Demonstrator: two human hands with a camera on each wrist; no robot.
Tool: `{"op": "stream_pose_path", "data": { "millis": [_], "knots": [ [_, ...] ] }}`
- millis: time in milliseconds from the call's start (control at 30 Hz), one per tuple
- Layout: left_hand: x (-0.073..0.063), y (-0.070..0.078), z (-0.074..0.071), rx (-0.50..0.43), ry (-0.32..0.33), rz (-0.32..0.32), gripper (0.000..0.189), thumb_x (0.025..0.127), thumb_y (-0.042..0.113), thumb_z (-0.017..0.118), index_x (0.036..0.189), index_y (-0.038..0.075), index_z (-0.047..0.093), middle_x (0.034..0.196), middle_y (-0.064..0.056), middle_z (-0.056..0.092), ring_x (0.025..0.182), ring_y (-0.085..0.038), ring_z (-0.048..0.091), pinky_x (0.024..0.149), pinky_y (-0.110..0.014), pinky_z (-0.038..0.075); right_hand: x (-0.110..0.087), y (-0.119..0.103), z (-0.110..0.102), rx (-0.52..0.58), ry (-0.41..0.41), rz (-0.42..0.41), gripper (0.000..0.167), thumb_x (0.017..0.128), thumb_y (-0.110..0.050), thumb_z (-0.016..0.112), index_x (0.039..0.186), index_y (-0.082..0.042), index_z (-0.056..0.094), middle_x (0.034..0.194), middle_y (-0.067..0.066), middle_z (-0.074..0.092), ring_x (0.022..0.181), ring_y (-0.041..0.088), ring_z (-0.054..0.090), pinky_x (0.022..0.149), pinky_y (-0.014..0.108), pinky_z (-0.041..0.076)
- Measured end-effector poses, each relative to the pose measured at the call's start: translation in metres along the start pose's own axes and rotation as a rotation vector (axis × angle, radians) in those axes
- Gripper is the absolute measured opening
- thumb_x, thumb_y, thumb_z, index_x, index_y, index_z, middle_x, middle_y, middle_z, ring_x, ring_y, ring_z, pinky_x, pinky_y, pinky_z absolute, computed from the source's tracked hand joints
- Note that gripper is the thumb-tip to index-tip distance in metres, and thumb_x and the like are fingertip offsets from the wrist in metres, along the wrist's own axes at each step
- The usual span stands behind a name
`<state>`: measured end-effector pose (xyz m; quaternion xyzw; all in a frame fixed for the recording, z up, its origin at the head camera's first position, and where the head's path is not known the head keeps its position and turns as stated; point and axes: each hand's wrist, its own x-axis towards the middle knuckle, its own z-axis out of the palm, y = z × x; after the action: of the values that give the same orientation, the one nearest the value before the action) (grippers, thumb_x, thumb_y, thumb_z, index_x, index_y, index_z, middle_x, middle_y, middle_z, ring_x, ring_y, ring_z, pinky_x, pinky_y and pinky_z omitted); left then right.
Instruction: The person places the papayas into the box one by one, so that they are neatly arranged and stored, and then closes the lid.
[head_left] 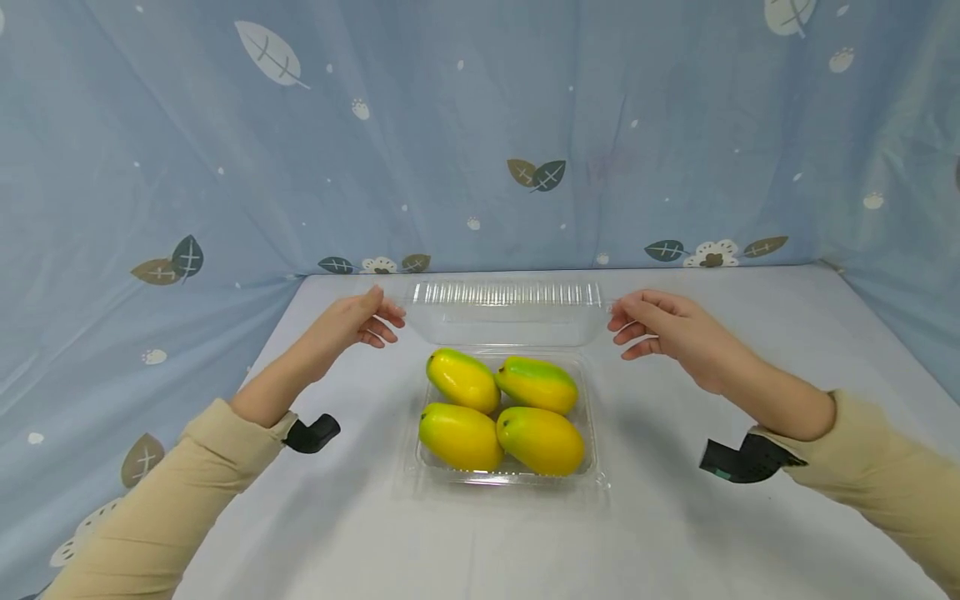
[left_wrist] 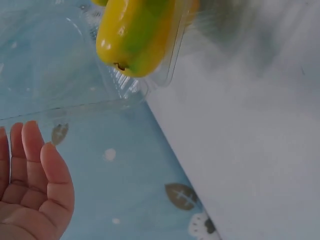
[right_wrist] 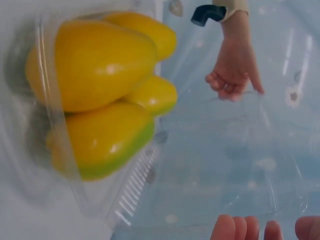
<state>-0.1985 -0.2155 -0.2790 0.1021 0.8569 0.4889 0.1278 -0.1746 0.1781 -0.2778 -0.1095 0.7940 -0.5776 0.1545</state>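
Observation:
A clear plastic clamshell box (head_left: 596,437) sits on the table, its transparent lid (head_left: 506,325) raised at the far side. Several glossy yellow-green mangoes (head_left: 540,440) fill the base in two rows. At the lid's left edge is my left hand (head_left: 347,327), palm inward, fingers loosely bent. The left wrist view shows its fingers (left_wrist: 34,142) fairly straight beside the lid's rim. My right hand (head_left: 667,329) is at the lid's opposite edge. In the right wrist view its fingertips (right_wrist: 226,229) lie near the rim, thumb apart; exact contact is hard to tell.
A white-covered table (head_left: 495,542) lies beneath the box. Blue leaf-patterned cloth (head_left: 450,125) hangs behind it and along both sides. Black wrist mounts (head_left: 750,458) stick out from both beige sleeves (head_left: 862,450).

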Motion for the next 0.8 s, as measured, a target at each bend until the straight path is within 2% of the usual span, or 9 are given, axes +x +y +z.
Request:
{"op": "stream_pose_path", "data": {
  "millis": [100,233,367,533,633,800],
  "knots": [
    [-0.007,-0.003,0.003,0.06,0.009,0.032,0.063,0.096,0.049,0.033,0.113,-0.007,0.055,0.113,-0.022,0.056,0.088,-0.017,0.059,0.078,-0.025,0.048,-0.007,0.004,0.005,-0.014,-0.008,0.003,0.041,0.097,-0.036,0.042,0.111,0.001,0.049,0.098,0.002,0.055,0.086,0.013,0.058,0.076,0.026,0.051],
    [-0.019,-0.009,0.01,0.116,0.014,0.086,0.05,0.098,0.039,0.035,0.112,-0.004,0.057,0.111,-0.018,0.058,0.097,-0.025,0.056,0.082,-0.032,0.046,-0.018,0.012,0.011,-0.022,-0.006,-0.018,0.042,0.097,-0.034,0.043,0.112,0.005,0.049,0.099,0.003,0.056,0.087,0.014,0.058,0.076,0.027,0.051],
    [-0.034,-0.015,0.017,0.114,0.001,0.112,0.041,0.097,0.033,0.041,0.112,-0.001,0.058,0.11,-0.013,0.059,0.098,-0.024,0.055,0.084,-0.035,0.046,-0.03,0.022,0.018,-0.025,0.001,-0.061,0.039,0.097,-0.028,0.044,0.111,0.008,0.051,0.098,0.001,0.059,0.086,0.014,0.058,0.076,0.027,0.051],
    [-0.052,-0.024,0.025,0.093,-0.036,0.111,0.031,0.095,0.026,0.049,0.113,0.002,0.059,0.11,-0.011,0.061,0.098,-0.023,0.056,0.086,-0.034,0.046,-0.043,0.035,0.025,-0.028,-0.016,-0.034,0.036,0.096,-0.024,0.047,0.111,0.008,0.053,0.096,0.001,0.06,0.083,0.018,0.061,0.079,0.028,0.049],
    [-0.06,-0.031,0.031,0.124,-0.033,0.123,0.028,0.092,0.023,0.054,0.111,0.005,0.061,0.108,-0.009,0.062,0.092,-0.021,0.058,0.08,-0.032,0.048,-0.048,0.042,0.028,-0.027,-0.028,0.004,0.036,0.095,-0.024,0.049,0.113,0.007,0.053,0.099,0.007,0.061,0.082,0.021,0.061,0.08,0.03,0.048],
    [-0.069,-0.043,0.045,0.198,0.01,0.124,0.024,0.087,0.025,0.062,0.105,0.009,0.065,0.097,-0.002,0.064,0.08,-0.013,0.057,0.067,-0.026,0.048,-0.055,0.059,0.037,0.012,-0.047,0.04,0.037,0.093,-0.022,0.052,0.116,0.007,0.053,0.111,0.018,0.058,0.084,0.022,0.061,0.077,0.032,0.05]
  ]
}}
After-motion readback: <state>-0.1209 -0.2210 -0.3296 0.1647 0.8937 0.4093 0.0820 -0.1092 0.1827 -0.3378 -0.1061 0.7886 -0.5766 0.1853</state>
